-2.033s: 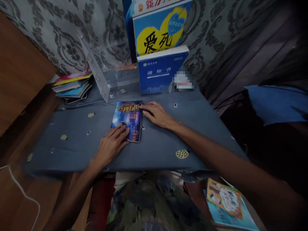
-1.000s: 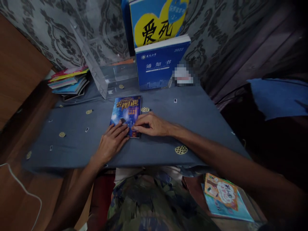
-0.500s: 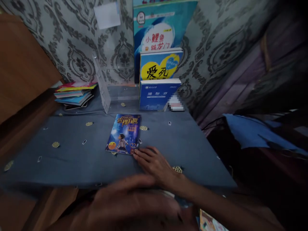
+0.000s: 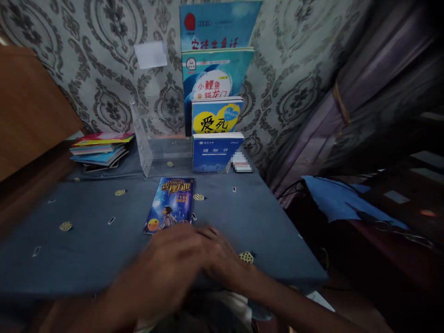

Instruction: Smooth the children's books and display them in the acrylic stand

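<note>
Blue oblong book point(image 4: 173, 201) on pineapple-print cloth point(image 4: 86, 249)

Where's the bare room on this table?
Left of the flat-lying book, the table has a bare patch in front of the stacked books. Another lies right of that book, out to the table's right edge. Crowded: behind, at the clear stand and upright books; nearer, where left hand and right hand overlap in view.

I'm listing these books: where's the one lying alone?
In the head view, the book lies left of centre on the tablecloth before the clear stand, its near edge partly hidden by the left hand.
</note>
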A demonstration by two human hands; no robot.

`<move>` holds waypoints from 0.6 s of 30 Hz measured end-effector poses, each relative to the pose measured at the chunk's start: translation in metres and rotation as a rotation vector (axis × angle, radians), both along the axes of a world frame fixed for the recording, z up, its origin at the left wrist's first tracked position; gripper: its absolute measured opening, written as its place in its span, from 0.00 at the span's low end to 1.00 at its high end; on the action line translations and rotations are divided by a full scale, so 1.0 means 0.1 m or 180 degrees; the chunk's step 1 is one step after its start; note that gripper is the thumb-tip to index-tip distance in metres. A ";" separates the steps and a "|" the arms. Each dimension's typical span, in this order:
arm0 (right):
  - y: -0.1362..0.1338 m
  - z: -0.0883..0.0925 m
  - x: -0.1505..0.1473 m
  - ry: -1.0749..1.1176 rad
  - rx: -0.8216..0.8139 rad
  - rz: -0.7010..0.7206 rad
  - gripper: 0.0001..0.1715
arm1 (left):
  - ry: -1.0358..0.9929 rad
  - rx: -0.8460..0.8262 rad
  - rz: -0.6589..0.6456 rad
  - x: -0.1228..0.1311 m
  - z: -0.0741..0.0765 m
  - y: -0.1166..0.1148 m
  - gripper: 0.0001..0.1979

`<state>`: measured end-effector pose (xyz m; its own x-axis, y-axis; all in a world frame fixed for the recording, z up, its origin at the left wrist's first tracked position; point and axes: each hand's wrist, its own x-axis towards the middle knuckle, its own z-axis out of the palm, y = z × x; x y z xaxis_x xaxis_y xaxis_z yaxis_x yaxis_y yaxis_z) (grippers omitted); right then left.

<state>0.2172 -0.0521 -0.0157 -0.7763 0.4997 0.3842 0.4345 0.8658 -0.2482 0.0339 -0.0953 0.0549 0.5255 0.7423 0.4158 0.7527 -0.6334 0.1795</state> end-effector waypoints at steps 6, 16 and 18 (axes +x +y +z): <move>-0.01 0.02 -0.01 0.0119 0.0140 -0.0015 0.19 | 0.0787 -0.0362 0.0257 -0.28 -0.38 0.61 0.19; -0.03 -0.03 0.02 0.0012 0.0074 -0.0067 0.22 | 0.1139 -0.0378 0.0458 -0.17 -0.35 1.43 0.19; -0.04 0.00 0.03 -0.0001 0.0007 -0.0066 0.22 | 0.1219 -0.0358 0.0464 -0.14 -0.32 1.54 0.19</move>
<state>0.2198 -0.0560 -0.0162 -0.7659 0.5148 0.3851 0.4524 0.8572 -0.2461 0.0203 0.0585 0.0230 0.5123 0.8499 0.1231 0.8588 -0.5077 -0.0688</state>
